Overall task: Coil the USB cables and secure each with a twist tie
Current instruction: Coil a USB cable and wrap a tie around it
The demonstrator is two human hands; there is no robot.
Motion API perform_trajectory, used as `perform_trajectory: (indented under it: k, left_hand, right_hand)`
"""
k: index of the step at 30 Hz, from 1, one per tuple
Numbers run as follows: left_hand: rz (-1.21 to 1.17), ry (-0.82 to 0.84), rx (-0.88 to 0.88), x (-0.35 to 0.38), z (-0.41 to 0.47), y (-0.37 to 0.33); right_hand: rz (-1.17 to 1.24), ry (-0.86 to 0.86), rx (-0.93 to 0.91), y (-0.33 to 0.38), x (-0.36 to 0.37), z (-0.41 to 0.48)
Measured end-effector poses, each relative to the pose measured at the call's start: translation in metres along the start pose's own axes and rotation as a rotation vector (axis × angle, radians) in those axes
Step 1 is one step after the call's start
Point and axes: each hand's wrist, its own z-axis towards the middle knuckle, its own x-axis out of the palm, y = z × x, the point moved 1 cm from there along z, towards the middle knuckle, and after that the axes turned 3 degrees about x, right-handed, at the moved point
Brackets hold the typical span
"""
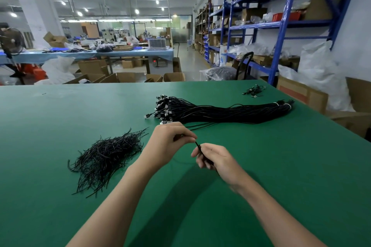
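Note:
A long bundle of black USB cables (224, 113) lies across the green table (60, 126), plugs at its left end, tied at its right end. A loose heap of black twist ties (106, 156) lies to the left. My left hand (170, 142) pinches one thin black cable (197, 144) near its end, in front of the bundle. My right hand (216, 160) grips the same cable just to the right, fingers curled round it. The cable trails back toward the bundle.
A small cluster of black cables (254, 90) lies near the table's far right edge. Cardboard boxes (313, 96) and a white bag stand off the right side. Blue shelving (281, 26) lines the right wall.

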Motion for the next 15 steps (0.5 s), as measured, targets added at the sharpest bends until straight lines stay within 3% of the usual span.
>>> perform_trajectory:
  k: [8, 12, 15]
  left_hand:
    - [-0.551, -0.094, -0.331, 0.035, -0.017, 0.016]
    - [-0.615, -0.118, -0.388, 0.061, -0.031, 0.007]
    - [-0.486, -0.044, -0.354, 0.073, -0.042, -0.003]
  right_hand:
    - [0.542, 0.149, 0.027, 0.013, 0.004, -0.011]
    - [0.677, -0.021, -0.03, 0.015, 0.011, -0.008]
    - [0.721, -0.184, -0.054, 0.013, 0.011, -0.004]
